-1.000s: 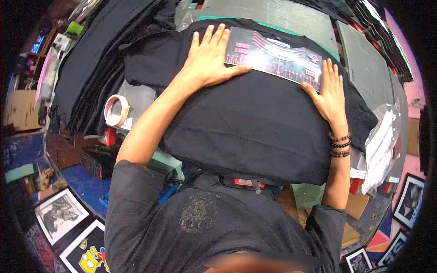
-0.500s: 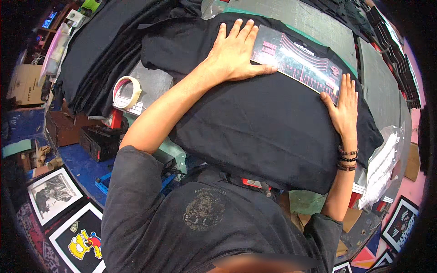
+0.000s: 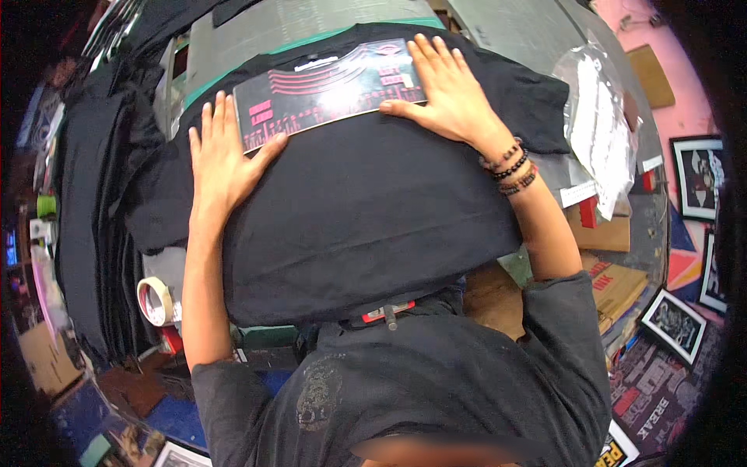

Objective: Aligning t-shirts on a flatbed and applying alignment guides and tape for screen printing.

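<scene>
A black T-shirt lies spread over a board, its collar at the far side. Just below the collar rests a flat, clear plastic alignment ruler with pink curved lines and marks, glare on its middle. My left hand lies flat at the ruler's left end, fingers stretched away and thumb by the lower corner. At the opposite end my right hand presses flat with fingers spread, its thumb along the ruler's lower edge. Both hands touch the shirt and the ruler's ends.
Dark garments hang in a stack at the left, near a roll of cream tape. A clear plastic bag lies on the right. Cardboard and framed pictures stand lower right. Grey boards extend beyond the shirt.
The view has turned, so the shirt and ruler sit further left and tilt the other way. My hands stay at the ruler's two ends, the right thumb now along its lower edge.
</scene>
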Available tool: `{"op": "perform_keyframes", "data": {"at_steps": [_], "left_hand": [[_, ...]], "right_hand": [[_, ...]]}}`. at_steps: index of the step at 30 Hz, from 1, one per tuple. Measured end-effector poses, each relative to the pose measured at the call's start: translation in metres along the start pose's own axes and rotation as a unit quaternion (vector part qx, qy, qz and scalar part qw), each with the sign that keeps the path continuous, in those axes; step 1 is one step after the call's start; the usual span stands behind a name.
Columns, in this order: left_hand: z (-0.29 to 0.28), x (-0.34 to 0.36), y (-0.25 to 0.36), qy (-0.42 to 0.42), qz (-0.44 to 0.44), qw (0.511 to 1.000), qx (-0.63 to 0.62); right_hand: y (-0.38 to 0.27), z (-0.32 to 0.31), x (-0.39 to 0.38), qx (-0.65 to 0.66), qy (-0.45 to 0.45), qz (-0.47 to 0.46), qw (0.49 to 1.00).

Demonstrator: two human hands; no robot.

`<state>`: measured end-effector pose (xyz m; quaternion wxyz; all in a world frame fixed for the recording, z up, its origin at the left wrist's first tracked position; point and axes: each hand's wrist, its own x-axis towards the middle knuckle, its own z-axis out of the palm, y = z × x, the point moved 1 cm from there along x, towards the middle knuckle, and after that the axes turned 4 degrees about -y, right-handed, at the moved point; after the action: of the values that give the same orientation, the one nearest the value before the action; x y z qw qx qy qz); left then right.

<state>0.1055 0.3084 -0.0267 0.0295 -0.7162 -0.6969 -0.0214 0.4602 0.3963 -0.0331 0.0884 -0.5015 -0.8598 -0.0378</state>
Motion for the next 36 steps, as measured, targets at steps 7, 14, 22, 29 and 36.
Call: {"op": "perform_keyframes", "data": {"at_steps": [7,14,22,29,36], "left_hand": [[-0.0006,-0.0013,-0.0007,0.007,0.011,1.000,-0.012],[-0.0035,-0.0020,0.0007,-0.008,0.000,1.000,-0.019],[-0.0061,-0.0024,0.0036,-0.018,-0.009,1.000,-0.004],[-0.0060,-0.0030,0.0031,-0.009,-0.009,1.000,-0.003],[-0.0059,-0.0010,0.0029,-0.011,-0.005,1.000,0.002]], "right_hand": [[-0.0020,-0.0017,-0.0007,-0.003,-0.003,0.010,1.000],[-0.0033,-0.0040,-0.0013,-0.003,-0.006,0.009,1.000],[0.0001,0.0006,-0.0014,-0.021,-0.003,-0.002,1.000],[-0.0025,-0.0038,0.0021,-0.017,-0.021,0.001,1.000],[0.0008,-0.0034,-0.0001,0.018,-0.001,-0.005,1.000]]}}
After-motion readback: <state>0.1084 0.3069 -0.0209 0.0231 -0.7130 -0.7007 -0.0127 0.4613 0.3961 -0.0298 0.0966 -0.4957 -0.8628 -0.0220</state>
